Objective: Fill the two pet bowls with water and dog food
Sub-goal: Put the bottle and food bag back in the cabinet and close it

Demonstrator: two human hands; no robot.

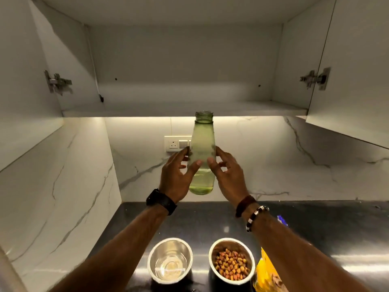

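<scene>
Bowls: water bowl (170, 261), kibble bowl (231, 261) | left hand (175, 175) and right hand (228, 173) both gripping uncapped bottle (202, 152)

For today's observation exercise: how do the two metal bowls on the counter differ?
The left bowl holds clear water; the right bowl holds brown and orange kibble. The left bowl's shiny bottom shows through; the right bowl's is covered. The right bowl sits beside a yellow bag. Both are round steel bowls.

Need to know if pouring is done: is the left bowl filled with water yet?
Yes: the left bowl holds clear water over its steel bottom; the bottle is upright.
</scene>
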